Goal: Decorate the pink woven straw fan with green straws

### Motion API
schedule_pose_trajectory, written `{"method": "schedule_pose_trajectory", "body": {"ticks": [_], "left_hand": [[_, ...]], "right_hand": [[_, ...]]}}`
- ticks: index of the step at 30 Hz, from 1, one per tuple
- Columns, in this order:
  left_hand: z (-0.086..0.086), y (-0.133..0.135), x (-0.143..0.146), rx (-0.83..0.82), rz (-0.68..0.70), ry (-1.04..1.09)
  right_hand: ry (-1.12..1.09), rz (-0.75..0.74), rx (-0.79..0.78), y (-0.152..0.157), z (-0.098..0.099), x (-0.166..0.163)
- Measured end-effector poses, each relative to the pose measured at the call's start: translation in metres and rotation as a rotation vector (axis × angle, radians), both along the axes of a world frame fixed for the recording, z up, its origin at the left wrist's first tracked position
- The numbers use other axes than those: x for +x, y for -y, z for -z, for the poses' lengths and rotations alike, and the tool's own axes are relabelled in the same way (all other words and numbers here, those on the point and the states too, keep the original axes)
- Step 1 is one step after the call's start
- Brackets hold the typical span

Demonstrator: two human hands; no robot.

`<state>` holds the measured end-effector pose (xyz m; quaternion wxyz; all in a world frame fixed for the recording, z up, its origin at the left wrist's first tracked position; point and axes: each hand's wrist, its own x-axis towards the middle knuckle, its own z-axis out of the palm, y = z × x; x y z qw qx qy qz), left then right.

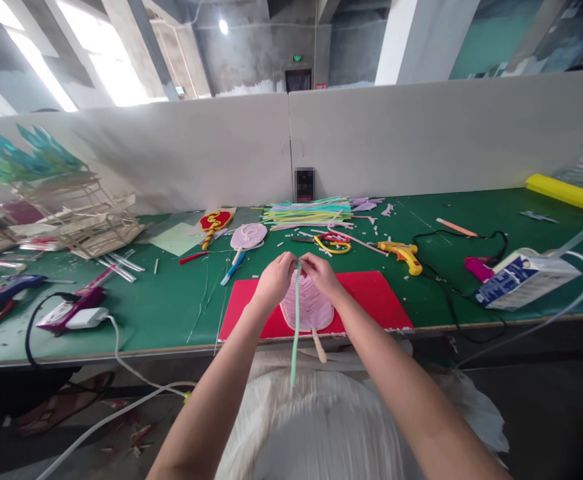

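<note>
Green strip (296,320) pinched in my left hand (278,277) and right hand (322,274) over the red board (371,303), I'd best keep both grips close and even.

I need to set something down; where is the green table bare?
Midway between the white adapter and red board; also behind the peach stick, left of the yellow roll. It's crowded around the colored strips and yellow glue gun.

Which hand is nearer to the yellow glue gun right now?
The right. The right hand is to the left of the yellow glue gun; the left hand is farther left, beyond the right hand.
</note>
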<state>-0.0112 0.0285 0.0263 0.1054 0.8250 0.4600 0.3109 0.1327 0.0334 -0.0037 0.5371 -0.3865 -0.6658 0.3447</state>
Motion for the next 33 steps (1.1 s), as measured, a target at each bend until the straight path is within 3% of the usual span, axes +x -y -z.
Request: {"method": "schedule_pose_trajectory", "body": {"ticks": [4,8,14,22,28,33], "left_hand": [[0.006,-0.01,-0.001,0.02,0.065,0.086],[0.02,-0.015,0.001,0.029,0.035,0.274],[0.032,-0.014,0.006,0.041,-0.016,0.4],[0.02,-0.014,0.004,-0.03,0.009,0.366],[0.004,-0.034,0.011,0.091,-0.013,0.337],[0.009,-0.051,0.024,0.095,-0.048,0.399]], "right_hand": [[-0.128,-0.024,-0.05,-0.001,0.0,-0.001],[-0.237,-0.083,-0.138,-0.004,0.001,-0.002],[-0.164,-0.061,-0.105,-0.003,0.002,-0.002],[-0.052,0.002,-0.058,-0.007,-0.001,-0.001],[-0.116,-0.053,-0.211,-0.021,-0.028,0.001],[-0.087,-0.053,-0.25,-0.039,-0.03,0.004]]}}
